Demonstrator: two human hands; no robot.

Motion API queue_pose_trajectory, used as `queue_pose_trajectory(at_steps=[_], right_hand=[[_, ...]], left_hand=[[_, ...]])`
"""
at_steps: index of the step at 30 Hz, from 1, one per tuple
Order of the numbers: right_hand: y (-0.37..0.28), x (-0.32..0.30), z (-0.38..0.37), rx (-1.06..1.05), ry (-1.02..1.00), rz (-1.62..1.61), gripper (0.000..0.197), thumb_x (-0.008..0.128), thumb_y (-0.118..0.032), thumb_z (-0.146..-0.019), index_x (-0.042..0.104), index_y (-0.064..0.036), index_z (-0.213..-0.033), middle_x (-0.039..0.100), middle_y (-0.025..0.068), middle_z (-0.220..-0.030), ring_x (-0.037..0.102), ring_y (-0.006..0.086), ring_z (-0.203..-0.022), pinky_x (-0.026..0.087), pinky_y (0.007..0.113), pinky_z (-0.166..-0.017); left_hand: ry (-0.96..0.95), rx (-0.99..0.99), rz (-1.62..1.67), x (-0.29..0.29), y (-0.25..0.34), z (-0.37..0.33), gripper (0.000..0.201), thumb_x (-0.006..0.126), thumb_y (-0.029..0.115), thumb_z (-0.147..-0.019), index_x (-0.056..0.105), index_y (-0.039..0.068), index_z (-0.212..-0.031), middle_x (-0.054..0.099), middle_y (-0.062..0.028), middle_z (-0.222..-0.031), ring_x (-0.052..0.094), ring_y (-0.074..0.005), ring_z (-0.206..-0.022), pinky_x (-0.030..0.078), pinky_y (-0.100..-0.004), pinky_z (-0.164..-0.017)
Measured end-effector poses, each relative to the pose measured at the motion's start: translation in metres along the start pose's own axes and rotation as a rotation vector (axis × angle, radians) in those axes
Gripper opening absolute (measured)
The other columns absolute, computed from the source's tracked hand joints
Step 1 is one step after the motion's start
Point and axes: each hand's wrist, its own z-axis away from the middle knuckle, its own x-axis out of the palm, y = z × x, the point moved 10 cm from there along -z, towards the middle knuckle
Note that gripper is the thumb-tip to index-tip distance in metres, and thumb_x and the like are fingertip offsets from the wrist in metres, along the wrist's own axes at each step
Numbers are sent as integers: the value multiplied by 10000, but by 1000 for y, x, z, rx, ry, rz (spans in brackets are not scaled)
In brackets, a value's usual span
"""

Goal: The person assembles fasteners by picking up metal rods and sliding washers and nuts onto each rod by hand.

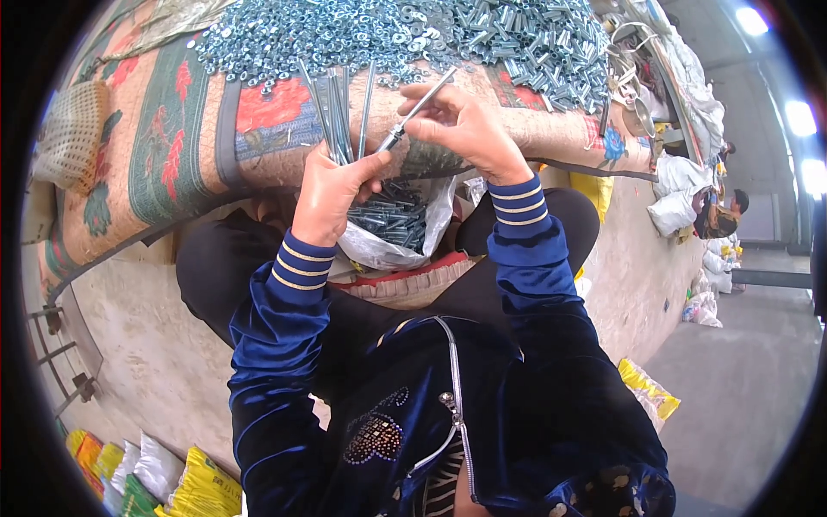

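Note:
My left hand (pixel 332 185) is closed around several long, thin metal bolts (pixel 338 112), which fan upward from its fingers. One more metal bolt (pixel 431 95) slants up to the right between both hands, with a thicker sleeve-like part (pixel 392 136) near its lower end, by my left thumb. On that slanted bolt the thumb and fingers of my right hand (pixel 465 129) are closed. Below my hands, a clear plastic bag (pixel 379 250) between my legs holds many similar metal pieces (pixel 392 215), partly hidden by my left hand.
A patterned cloth (pixel 155 146) covers the work surface ahead. Heaped on it are small nuts and washers (pixel 301 39) and, to the right, short metal sleeves (pixel 543 43). A woven basket (pixel 73 133) stands at left. Sacks (pixel 676 194) and another person (pixel 724 215) are at far right.

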Motion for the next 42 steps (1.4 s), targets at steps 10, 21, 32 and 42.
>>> queue_pose_trajectory(at_steps=[10, 21, 32, 42], right_hand=[[25, 24, 6, 179, -78, 25, 251, 655, -237, -847, 690, 1, -775, 620, -18, -666, 529, 46, -618, 420, 222, -566], [27, 4, 5, 159, -36, 110, 251, 702, -246, -806, 672, 0, -848, 575, -39, -664, 477, 24, -602, 392, 205, -529], [64, -197, -25, 291, 578, 1270, 495, 678, -445, -749, 577, 28, -854, 633, 270, -862, 621, 411, -845, 481, 468, -764], [40, -58, -13, 107, 162, -603, 341, 659, -57, -835, 475, 1, -1116, 630, 141, -998, 637, 190, -885, 548, 301, -782]], left_hand=[[95, 155, -169, 1, 10, 7, 164, 683, 50, -789, 592, -7, -912, 607, -23, -727, 532, -77, -543, 425, -212, -489], [15, 63, -148, 10, -4, -3, 198, 687, 150, -820, 584, 21, -929, 628, -40, -718, 553, -81, -530, 388, -196, -452], [5, -323, 103, -10, -50, -4, 262, 614, 268, -885, 589, 31, -994, 617, -47, -712, 569, -103, -568, 401, -216, -467], [-253, -356, 155, 22, -39, 4, 251, 604, 209, -897, 599, -4, -1028, 514, 4, -613, 411, -58, -423, 312, -180, -408]])
